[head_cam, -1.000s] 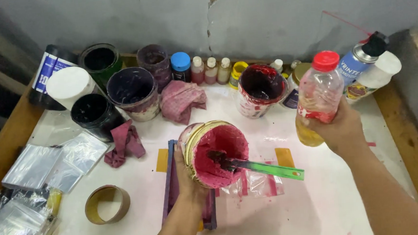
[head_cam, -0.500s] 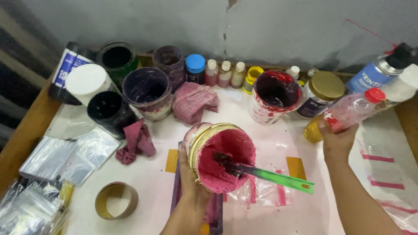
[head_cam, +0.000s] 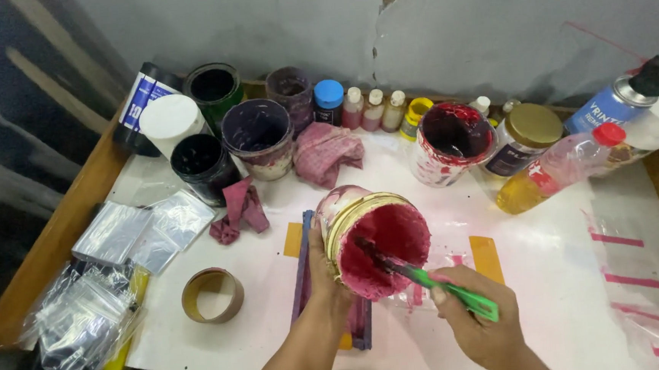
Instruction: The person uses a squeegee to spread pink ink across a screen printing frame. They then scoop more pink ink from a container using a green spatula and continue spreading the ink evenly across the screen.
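Pink paint fills the tilted pot (head_cam: 375, 239) our left hand (head_cam: 321, 268) grips by its side above the white-covered table (head_cam: 563, 270); our right hand (head_cam: 481, 322), which a second ago held the plastic bottle of yellow liquid (head_cam: 554, 173), now closes on the green-handled stirrer (head_cam: 434, 281) dipped in the pot. We see that bottle lying beside a gold-lidded jar (head_cam: 525, 136); behind, a red-stained tub (head_cam: 455, 141) and dark open pots (head_cam: 258, 136) hold paint residue, with pink rags (head_cam: 327, 151).
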